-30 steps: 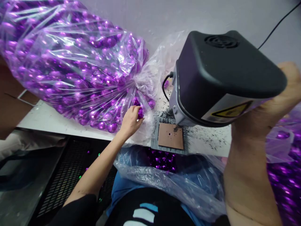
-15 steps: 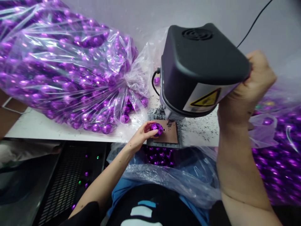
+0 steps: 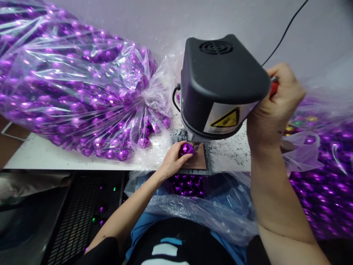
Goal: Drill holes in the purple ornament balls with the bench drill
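Observation:
A shiny purple faceted ball (image 3: pixel 187 149) is pinched between the thumb and fingers of my left hand (image 3: pixel 176 159). It sits over a brown board (image 3: pixel 197 161) on the work surface, just below the black head of a small drill press (image 3: pixel 223 77). My right hand (image 3: pixel 280 97) is wrapped round a handle at the right side of the drill press, and a bit of the handle's red grip (image 3: pixel 273 88) shows. The machine's head hides most of the drill tip and the place where it meets the ball.
A large tied plastic bag (image 3: pixel 82 84) full of purple balls lies at the left. Another bag of purple balls (image 3: pixel 328 176) is at the right. Dark shavings litter the white table (image 3: pixel 234 154). More balls (image 3: pixel 189 185) sit in an open plastic bag (image 3: pixel 193 209) at my lap.
My left hand has brought the ball rightward over the board, under the drill press. My right hand's hold on the handle has shifted, and the red grip now shows. The view has moved slightly.

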Tool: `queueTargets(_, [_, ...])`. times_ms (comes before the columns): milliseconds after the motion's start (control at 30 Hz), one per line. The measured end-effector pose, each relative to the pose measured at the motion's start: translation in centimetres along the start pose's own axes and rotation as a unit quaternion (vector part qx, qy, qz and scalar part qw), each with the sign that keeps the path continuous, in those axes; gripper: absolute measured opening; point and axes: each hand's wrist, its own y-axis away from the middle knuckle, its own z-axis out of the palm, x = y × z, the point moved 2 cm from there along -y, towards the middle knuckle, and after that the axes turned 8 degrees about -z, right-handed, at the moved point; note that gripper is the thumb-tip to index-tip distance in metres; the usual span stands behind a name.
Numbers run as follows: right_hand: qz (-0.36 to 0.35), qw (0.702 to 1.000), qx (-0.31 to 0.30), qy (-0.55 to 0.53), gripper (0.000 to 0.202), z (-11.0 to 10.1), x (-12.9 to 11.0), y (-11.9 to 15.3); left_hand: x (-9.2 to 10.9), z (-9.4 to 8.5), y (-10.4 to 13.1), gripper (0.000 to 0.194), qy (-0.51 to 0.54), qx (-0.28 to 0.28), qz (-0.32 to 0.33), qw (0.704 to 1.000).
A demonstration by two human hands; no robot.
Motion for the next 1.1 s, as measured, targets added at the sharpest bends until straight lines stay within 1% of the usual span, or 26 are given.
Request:
queueTargets(100, [0.001, 1.000, 0.000, -0.011, 0.040, 0.0, -0.1, 0.0, 0.4, 0.4, -0.2, 0.039, -0.057, 0.011, 0.052, 0.997])
queueTargets(233, [0.003, 1.000, 0.011, -0.014, 0.038, 0.1, -0.2, 0.1, 0.8, 1.1, -0.3, 0.040, -0.106, 0.019, 0.080, 0.991])
queueTargets(400, [0.002, 1.000, 0.005, -0.017, 0.034, -0.1, 0.2, 0.2, 0.4, 1.9, 0.0, 0.043, -0.096, 0.032, 0.085, 0.991])
queueTargets(533, [0.004, 1.000, -0.004, -0.014, 0.033, -0.2, 0.4, 0.2, 0.3, 2.1, 0.3, 0.044, -0.103, 0.015, 0.079, 0.991])
queueTargets(700, [0.001, 1.000, 0.007, -0.003, 0.037, -0.3, 0.0, 0.4, 0.4, 2.1, 0.4, 0.049, -0.114, 0.004, 0.082, 0.990])
queueTargets(800, [-0.040, 0.997, 0.042, 0.041, 0.039, -0.9, -0.7, 1.6, 0.3, 2.2, 0.5, 0.047, -0.114, 0.005, 0.081, 0.990])
queueTargets(867, [-0.080, 0.992, 0.073, 0.068, 0.033, -1.6, -1.2, 2.8, 0.3, 2.2, 0.6, 0.047, -0.107, -0.001, 0.079, 0.991])
queueTargets(900, [-0.095, 0.990, 0.079, 0.074, 0.028, -1.9, -1.3, 3.5, 0.3, 2.2, 0.6, 0.046, -0.103, -0.004, 0.078, 0.992])
queueTargets(933, [-0.101, 0.989, 0.076, 0.076, 0.026, -2.2, -1.5, 4.2, 0.3, 2.1, 0.6, 0.045, -0.100, -0.008, 0.077, 0.992])
queueTargets(1067, [-0.105, 0.991, 0.066, 0.057, 0.026, -3.3, -1.4, 6.7, 0.4, 2.1, 0.6, 0.039, -0.095, -0.024, 0.065, 0.993])
queueTargets(1100, [-0.120, 0.989, 0.066, 0.054, 0.024, -3.5, -1.3, 7.2, 0.4, 2.1, 0.6, 0.037, -0.094, -0.028, 0.063, 0.993])
